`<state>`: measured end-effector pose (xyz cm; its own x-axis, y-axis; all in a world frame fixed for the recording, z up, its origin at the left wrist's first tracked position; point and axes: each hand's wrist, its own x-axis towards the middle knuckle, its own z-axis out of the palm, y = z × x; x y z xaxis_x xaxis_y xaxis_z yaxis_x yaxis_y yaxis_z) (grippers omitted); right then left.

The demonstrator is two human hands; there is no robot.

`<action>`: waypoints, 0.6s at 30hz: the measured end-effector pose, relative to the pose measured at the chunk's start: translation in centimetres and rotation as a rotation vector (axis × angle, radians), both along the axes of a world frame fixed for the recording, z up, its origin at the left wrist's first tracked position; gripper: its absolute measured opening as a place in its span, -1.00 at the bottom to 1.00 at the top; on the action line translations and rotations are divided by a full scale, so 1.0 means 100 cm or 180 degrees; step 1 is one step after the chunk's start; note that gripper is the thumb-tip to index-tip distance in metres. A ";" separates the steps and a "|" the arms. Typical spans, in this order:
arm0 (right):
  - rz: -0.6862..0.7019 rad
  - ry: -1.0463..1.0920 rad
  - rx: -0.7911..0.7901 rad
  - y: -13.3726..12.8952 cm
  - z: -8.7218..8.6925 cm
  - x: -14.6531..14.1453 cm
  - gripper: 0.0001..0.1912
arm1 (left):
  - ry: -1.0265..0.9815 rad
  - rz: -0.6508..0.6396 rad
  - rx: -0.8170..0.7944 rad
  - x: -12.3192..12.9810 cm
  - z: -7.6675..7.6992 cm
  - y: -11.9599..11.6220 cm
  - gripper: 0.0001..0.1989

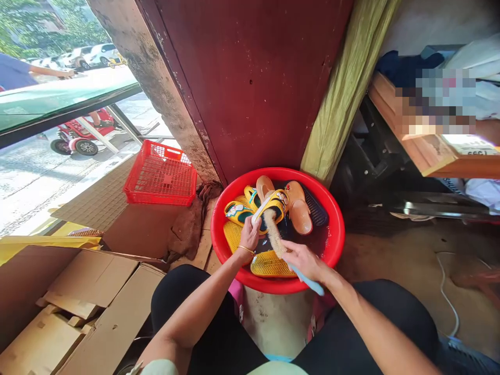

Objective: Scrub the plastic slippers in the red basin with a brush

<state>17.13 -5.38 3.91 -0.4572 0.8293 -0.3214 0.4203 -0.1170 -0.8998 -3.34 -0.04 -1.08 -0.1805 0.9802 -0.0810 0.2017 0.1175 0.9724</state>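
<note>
A red basin [336, 234] in front of me holds several slippers in dark water. My left hand [250, 234] grips a yellow slipper [279, 200] with a white sole edge, tilted above the others. In my right hand [307, 259] is a scrubbing brush [275, 237] with tan bristles and a blue handle. Its bristle end reaches into the opening of the held slipper. A tan slipper [300, 208] lies at the right, beside a dark slipper [317, 205]. Another yellow slipper [238, 212] sits at the left, and a yellow sole [271, 264] faces up near the front rim.
A red plastic crate [162, 174] stands left of the basin, near a brown cloth [191, 224]. Open cardboard boxes [74, 302] are at my lower left. Behind the basin rises a dark red door [250, 83] with a yellowish curtain [344, 88]. A wooden-topped table [437, 156] stands right. Outside, a person's arm [54, 72] shows.
</note>
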 end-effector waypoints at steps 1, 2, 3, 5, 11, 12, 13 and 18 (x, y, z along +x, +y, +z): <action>0.0119 0.0003 0.0060 -0.006 0.002 0.003 -0.43 | -0.0131 0.0091 -0.0033 -0.002 0.000 0.003 -0.60; 0.0179 0.0003 0.0110 -0.010 0.005 0.007 -0.45 | -0.0231 0.0143 -0.0049 -0.003 0.002 0.005 -0.58; 0.0188 -0.0005 0.0138 -0.012 0.009 0.014 -0.45 | -0.0330 0.0166 -0.0034 -0.004 0.005 0.008 -0.57; 0.0182 -0.0019 0.0093 -0.009 0.017 0.032 -0.43 | -0.0592 0.0231 0.0118 -0.005 0.014 0.013 -0.54; -0.0634 -0.0112 -0.0069 0.014 0.020 0.084 -0.26 | -0.1069 0.1023 0.0413 -0.025 0.034 0.033 -0.62; -0.0850 -0.0149 -0.0023 0.016 0.016 0.087 -0.25 | -0.1157 0.1177 0.0271 -0.028 0.032 0.036 -0.66; -0.0991 -0.0188 0.0010 0.019 0.011 0.088 -0.25 | -0.1312 0.1322 0.0068 -0.030 0.029 0.037 -0.68; -0.1002 -0.0653 0.0195 0.028 -0.008 0.086 -0.30 | -0.1709 0.1757 -0.0718 -0.024 0.009 0.036 -0.75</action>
<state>25.71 -2.60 3.07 -0.1085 0.9394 -0.3252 0.5445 -0.2176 -0.8101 -5.77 3.57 -0.16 -0.5147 0.7105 -0.4799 -0.4317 0.2689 0.8610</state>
